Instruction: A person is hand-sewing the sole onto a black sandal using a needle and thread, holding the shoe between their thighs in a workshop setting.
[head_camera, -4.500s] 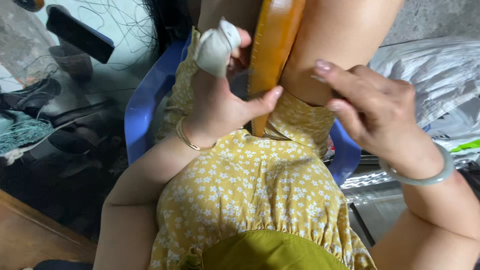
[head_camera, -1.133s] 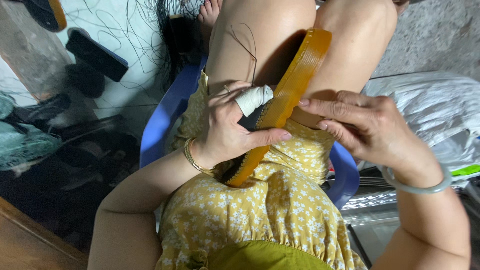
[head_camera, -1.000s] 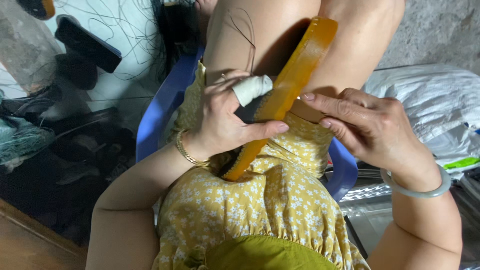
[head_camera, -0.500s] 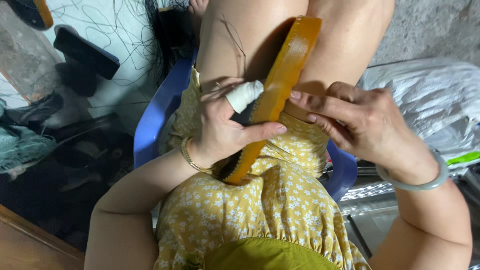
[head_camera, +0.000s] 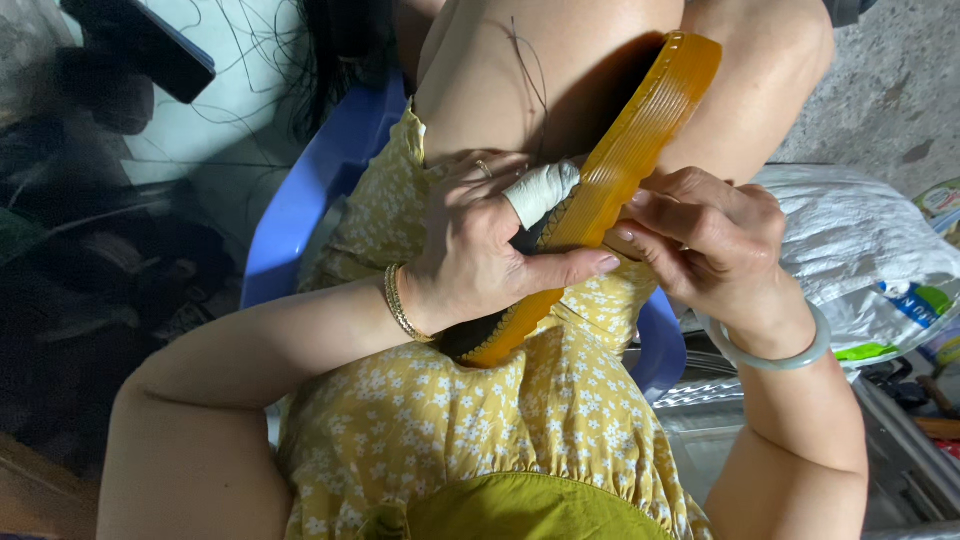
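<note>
Amber ribbed shoe sole (head_camera: 620, 170) lies slanted between the knees, its long axis running from the lap up toward the upper right. Left hand (head_camera: 480, 250) grips its middle, bandaged finger (head_camera: 538, 193) against it; right hand (head_camera: 705, 235) pinches its edge.

Seat: my blue plastic chair (head_camera: 300, 215), its edge showing beside my left thigh and again under my right.
Lap: my yellow flowered dress (head_camera: 480, 420) carries the amber shoe sole (head_camera: 610, 190), lying slantwise between my thighs.
Floor: white printed sack (head_camera: 860, 270) right of the chair.
</note>
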